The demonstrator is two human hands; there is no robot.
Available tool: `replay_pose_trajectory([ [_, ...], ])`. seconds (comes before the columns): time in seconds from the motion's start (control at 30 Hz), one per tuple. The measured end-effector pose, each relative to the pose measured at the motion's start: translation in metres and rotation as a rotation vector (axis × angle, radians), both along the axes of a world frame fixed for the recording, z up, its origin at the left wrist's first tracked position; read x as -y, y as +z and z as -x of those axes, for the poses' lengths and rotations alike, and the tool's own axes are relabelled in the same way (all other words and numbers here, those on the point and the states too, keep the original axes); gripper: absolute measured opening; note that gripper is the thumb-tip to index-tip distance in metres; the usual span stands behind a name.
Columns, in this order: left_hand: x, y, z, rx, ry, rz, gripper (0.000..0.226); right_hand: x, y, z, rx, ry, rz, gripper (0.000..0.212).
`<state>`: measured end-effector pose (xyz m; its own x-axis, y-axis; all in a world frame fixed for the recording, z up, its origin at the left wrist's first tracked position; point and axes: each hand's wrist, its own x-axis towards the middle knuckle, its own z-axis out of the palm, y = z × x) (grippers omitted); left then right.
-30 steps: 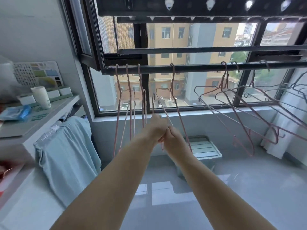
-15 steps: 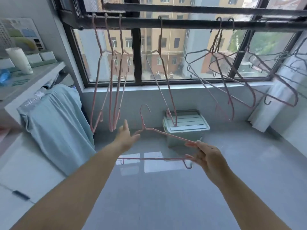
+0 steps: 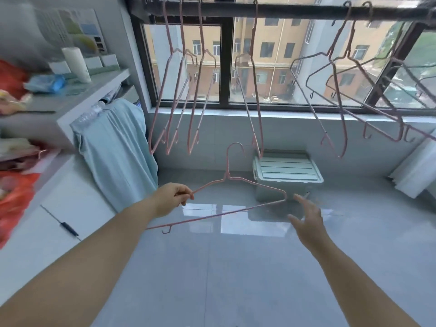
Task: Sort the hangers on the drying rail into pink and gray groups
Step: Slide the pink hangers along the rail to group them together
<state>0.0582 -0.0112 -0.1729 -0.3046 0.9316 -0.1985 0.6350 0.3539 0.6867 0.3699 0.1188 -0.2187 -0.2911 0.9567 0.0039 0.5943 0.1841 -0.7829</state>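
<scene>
Pink wire forms the hanger (image 3: 227, 176) that is off the rail and held low over the glossy gray floor (image 3: 236, 267), its hook pointing up and its bottom bar sloping down to the left. The left hand (image 3: 171, 199) pinches the hanger's left shoulder between thumb and curled fingers. The right hand (image 3: 306, 220) is spread wide and holds nothing; its fingertips are just beside the hanger's right corner, with a small gap showing.

Overhead, the dark drying rail (image 3: 295, 9) runs across the window. Three pink hangers (image 3: 169, 31) hang close together at its left end, with a single pink one (image 3: 256, 102) apart from them towards the middle. Further right, pink hangers (image 3: 339, 102) and gray hangers (image 3: 310, 59) overlap in a tilted tangle.

Under the window sits a pale storage box (image 3: 285, 171) with a slatted lid. On the left a light blue cloth (image 3: 113, 149) drapes over the edge of a gray shelf (image 3: 77, 100), which carries a white cup (image 3: 76, 64) and, leaning on the wall behind it, a card of colour swatches (image 3: 77, 29) whose print is too blurred to read
</scene>
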Motion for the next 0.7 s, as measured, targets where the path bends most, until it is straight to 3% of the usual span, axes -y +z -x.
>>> replay_pose_trajectory([
  [0.13,0.009,-0.005,-0.02,0.04,0.149,-0.048,0.02,0.042,0.004,0.043,0.05,0.376,-0.042,0.044],
  [0.33,0.003,0.005,-0.052,0.378,0.347,-0.215,0.03,0.099,0.022,0.092,0.059,0.706,0.039,0.039],
  [0.5,-0.016,0.03,-0.069,0.686,0.418,-0.316,0.027,0.117,0.03,0.112,0.072,0.687,0.074,0.051],
  [0.7,-0.034,0.066,-0.079,1.028,0.407,-0.402,0.025,0.114,0.056,0.115,-0.115,0.517,-0.003,0.03],
])
